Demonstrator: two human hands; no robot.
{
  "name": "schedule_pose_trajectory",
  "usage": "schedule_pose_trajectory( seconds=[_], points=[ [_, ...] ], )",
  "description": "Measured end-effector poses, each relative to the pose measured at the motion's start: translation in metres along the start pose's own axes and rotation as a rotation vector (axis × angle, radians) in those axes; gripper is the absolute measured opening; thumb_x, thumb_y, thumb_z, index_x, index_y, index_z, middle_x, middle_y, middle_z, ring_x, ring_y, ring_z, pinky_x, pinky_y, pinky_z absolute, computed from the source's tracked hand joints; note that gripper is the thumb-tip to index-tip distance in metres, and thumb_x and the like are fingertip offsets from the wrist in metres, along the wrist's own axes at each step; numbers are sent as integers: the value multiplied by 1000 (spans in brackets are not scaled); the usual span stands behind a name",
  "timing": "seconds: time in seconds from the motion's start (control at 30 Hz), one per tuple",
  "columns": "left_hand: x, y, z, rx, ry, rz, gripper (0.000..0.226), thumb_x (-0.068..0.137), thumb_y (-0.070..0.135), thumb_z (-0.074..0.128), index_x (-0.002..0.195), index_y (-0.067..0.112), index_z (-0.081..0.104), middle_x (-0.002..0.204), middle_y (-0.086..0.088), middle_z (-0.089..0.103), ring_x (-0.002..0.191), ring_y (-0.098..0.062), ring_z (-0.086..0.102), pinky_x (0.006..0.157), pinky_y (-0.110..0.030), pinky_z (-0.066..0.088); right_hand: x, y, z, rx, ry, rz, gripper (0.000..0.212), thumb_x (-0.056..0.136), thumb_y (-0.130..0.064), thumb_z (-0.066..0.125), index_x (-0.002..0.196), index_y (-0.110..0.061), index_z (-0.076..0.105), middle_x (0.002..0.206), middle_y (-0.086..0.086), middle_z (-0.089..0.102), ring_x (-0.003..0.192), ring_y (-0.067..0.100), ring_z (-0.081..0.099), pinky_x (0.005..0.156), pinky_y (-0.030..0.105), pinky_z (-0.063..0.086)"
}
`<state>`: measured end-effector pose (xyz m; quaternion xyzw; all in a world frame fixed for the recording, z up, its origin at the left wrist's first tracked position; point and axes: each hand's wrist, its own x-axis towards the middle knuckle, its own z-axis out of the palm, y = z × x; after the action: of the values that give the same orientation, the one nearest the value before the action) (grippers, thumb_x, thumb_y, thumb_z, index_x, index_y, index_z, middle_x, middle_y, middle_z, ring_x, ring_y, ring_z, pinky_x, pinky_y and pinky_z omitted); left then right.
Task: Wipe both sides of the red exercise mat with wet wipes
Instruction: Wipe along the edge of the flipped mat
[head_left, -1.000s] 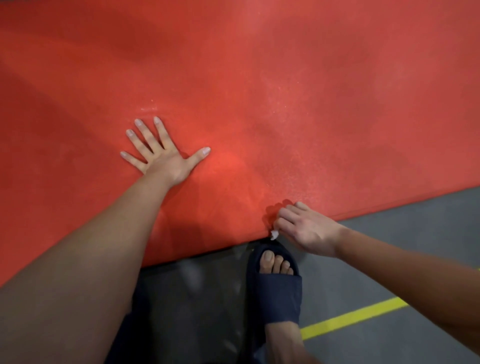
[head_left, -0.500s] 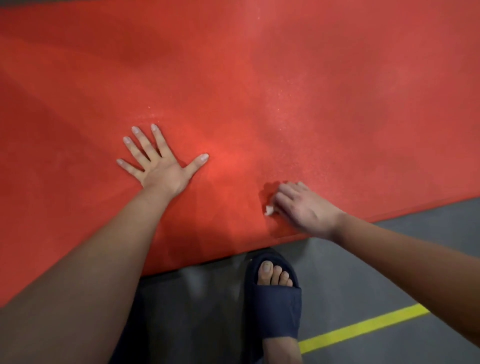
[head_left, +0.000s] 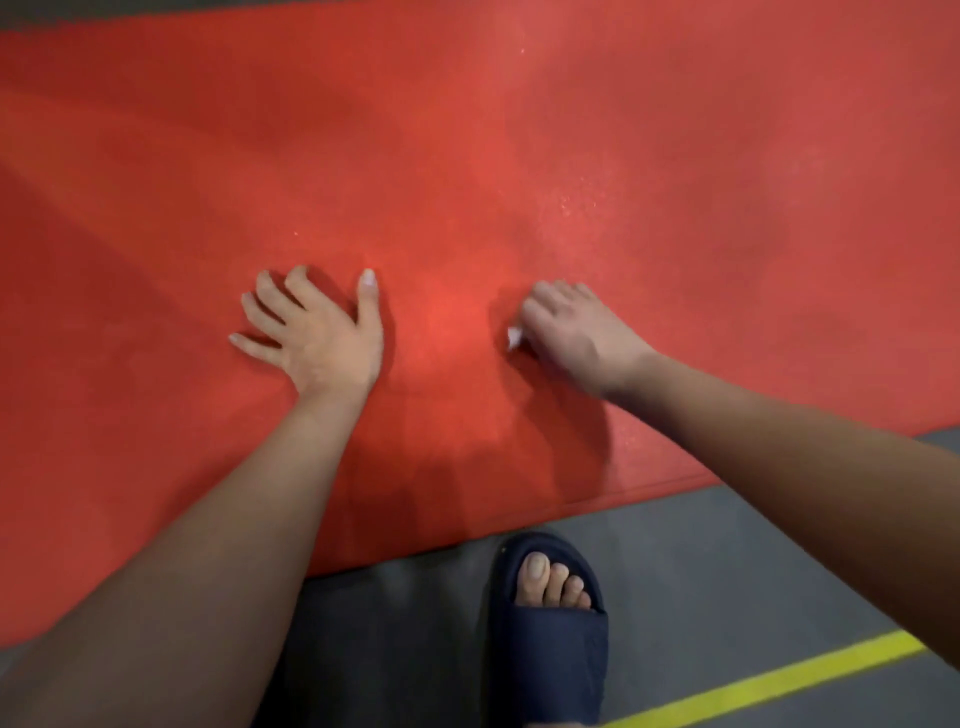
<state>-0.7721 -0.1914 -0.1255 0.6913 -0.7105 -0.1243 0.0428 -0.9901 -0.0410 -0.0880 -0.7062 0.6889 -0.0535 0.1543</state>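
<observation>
1. Grey floor fills the bottom of the view, with a yellow line slanting across its lower right corner.
2. On it lies the red exercise mat, flat, covering most of the view. Its long axis runs left to right and passes out of frame on both sides. Its near edge slants from lower left up to the right, and a thin strip of floor shows beyond its far edge at the top left.
3. The left hand lies palm down on the mat, well in from the near edge, fingers straight and spread apart, thumb pointing toward the far edge.
4. The right hand rests on the mat just to the right of it, the two hands apart. Its fingers are curled and bunched together over a wet wipe, of which only a small white corner pokes out on the left side of the hand.
5. A foot in a navy slide sandal stands on the floor just beside the mat's near edge, toes pointing toward the mat.
</observation>
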Motion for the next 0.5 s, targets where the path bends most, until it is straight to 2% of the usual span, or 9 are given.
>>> schedule_pose_trajectory(
  seconds=[0.07, 0.1, 0.2, 0.3, 0.43, 0.5],
  points=[
    [9, 7, -4, 22, 88, 20, 64, 88, 61, 49, 133, 16, 51, 146, -16, 44, 137, -42, 39, 115, -64, 25, 20, 10, -4, 0, 67, 200, 32, 94, -36, 39, 90, -12, 60, 92, 14, 58, 87, 39, 58, 71, 45, 39],
    [13, 10, -7, 33, 114, 62, 59, 85, 56, 53, 129, 17, 52, 141, -15, 47, 131, -41, 44, 112, -60, 31, 21, 10, -4, 31, 49, 221, 34, 94, -37, 40, 91, -11, 61, 92, 14, 59, 87, 40, 59, 72, 47, 41],
    [29, 23, -15, 13, 138, 210, 51, 82, 47, 55, 125, 20, 53, 132, -13, 51, 121, -38, 49, 101, -51, 39, 2, -1, 1, 127, -49, 7, 34, 101, -37, 40, 96, -14, 65, 94, 9, 59, 87, 36, 59, 74, 47, 45],
    [49, 33, -12, -7, 150, 274, 51, 83, 47, 53, 127, 20, 54, 133, -13, 52, 122, -37, 49, 100, -50, 38, 0, -3, 2, 59, -79, -46, 35, 100, -40, 38, 97, -18, 65, 94, 4, 58, 90, 30, 58, 75, 43, 42],
    [86, 51, -1, 36, 115, 374, 63, 89, 52, 47, 141, 15, 49, 151, -18, 43, 140, -37, 39, 115, -54, 28, 47, 29, -8, 8, 77, 215, 35, 97, -43, 40, 96, -17, 63, 94, 7, 58, 91, 36, 58, 73, 44, 38],
    [105, 57, 4, 65, 87, 431, 69, 94, 54, 41, 152, 15, 40, 163, -17, 28, 151, -34, 26, 122, -55, 16, 55, 34, -10, 25, 75, 224, 32, 95, -43, 42, 97, -19, 63, 95, 6, 57, 91, 36, 57, 73, 44, 39]
  ],
)
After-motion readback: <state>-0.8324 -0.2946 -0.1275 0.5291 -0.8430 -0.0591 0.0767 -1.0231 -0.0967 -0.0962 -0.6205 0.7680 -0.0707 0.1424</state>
